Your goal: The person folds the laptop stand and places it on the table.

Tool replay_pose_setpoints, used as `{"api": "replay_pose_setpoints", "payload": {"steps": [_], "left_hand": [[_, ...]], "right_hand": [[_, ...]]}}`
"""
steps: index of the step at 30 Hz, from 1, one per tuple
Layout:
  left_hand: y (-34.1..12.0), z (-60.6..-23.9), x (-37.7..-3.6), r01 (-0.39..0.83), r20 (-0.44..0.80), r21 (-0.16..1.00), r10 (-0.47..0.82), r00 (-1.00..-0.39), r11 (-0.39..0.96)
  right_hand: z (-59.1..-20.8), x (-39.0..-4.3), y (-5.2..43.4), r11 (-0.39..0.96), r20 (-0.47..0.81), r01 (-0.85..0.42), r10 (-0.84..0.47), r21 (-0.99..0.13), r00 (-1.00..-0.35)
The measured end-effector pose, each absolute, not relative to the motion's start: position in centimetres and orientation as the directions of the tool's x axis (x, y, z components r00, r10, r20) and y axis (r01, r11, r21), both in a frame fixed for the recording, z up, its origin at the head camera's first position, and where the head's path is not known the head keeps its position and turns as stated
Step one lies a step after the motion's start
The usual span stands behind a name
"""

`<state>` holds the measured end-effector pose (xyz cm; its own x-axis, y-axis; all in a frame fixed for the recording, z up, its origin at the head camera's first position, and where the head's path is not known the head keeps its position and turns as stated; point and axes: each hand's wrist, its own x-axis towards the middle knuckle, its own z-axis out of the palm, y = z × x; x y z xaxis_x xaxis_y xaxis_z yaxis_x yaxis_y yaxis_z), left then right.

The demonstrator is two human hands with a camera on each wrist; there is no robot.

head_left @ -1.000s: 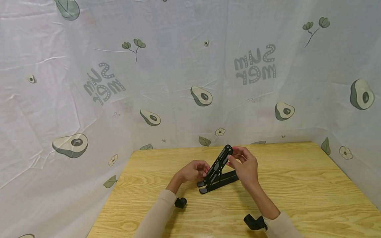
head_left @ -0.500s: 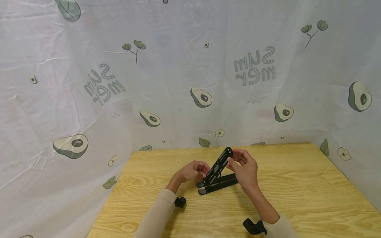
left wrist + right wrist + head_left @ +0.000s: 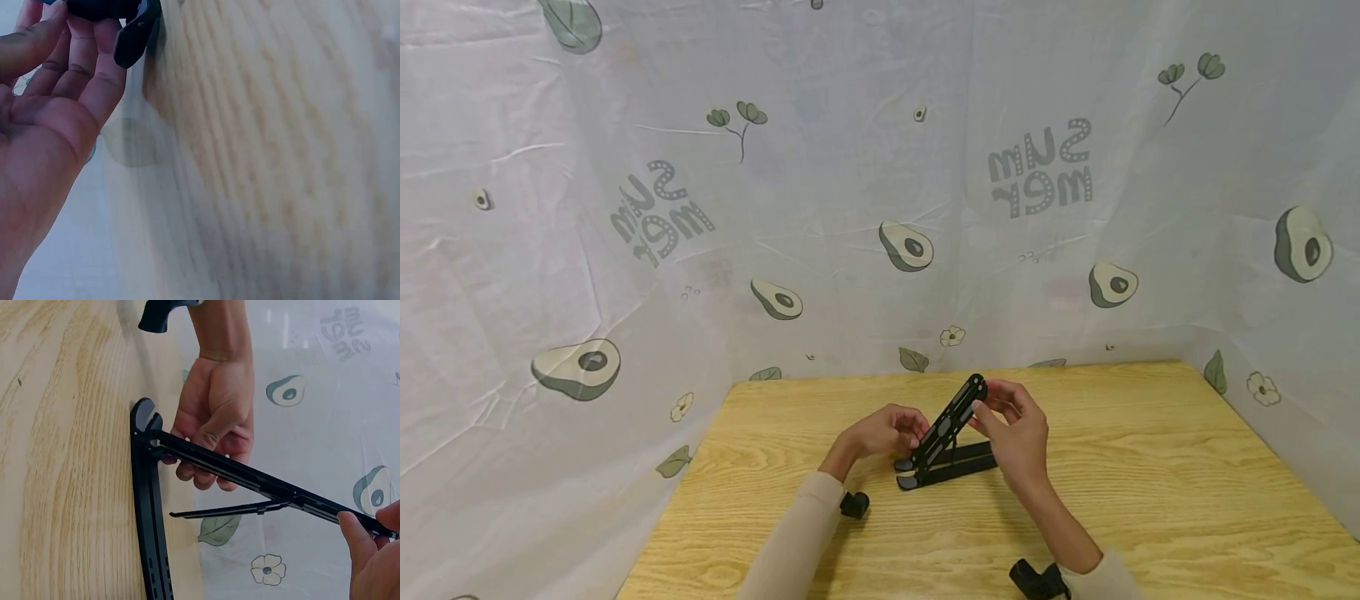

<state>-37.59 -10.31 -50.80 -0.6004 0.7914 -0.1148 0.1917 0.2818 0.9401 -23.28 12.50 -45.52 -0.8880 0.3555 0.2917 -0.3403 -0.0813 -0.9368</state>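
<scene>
A black folding laptop stand [image 3: 943,427] with grey pads stands on the wooden table, its upper frame tilted up from the base rails [image 3: 958,469]. Near the hinge, my left hand [image 3: 883,431] holds the stand between thumb and fingers; the left wrist view cuts off most of what this hand [image 3: 56,94] grips. My right hand [image 3: 1018,425] pinches the raised end of the upper frame, thumb in front. In the right wrist view a thin support strut [image 3: 231,511] hangs from the upper frame [image 3: 231,470], its free end apart from the base rail [image 3: 150,512].
The wooden table [image 3: 775,417] extends around the stand. Behind and to the left hangs a pale curtain [image 3: 850,167] printed with avocados. Black wrist-worn camera pieces [image 3: 855,505] jut out beside both beige sleeves [image 3: 797,533].
The raised end of the upper frame has come down slightly, together with my right hand. My left hand stays near the hinge. The head view has shifted a little.
</scene>
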Motion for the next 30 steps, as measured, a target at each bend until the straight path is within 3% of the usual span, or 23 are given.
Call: {"api": "replay_pose_setpoints", "payload": {"steps": [14,30], "left_hand": [[-10.8,-51.3,-37.9,0.167,-0.107,0.950,0.776,-0.622,0.265],[-10.0,-49.7,-32.0,0.387,0.168,0.856,0.523,-0.836,0.344]], "right_hand": [[-46.1,-23.1,11.6,-0.073,0.313,-0.364,0.369,-0.929,-0.875],[-46.8,-23.1,15.7,0.103,0.330,-0.316,0.183,-0.943,-0.926]]}}
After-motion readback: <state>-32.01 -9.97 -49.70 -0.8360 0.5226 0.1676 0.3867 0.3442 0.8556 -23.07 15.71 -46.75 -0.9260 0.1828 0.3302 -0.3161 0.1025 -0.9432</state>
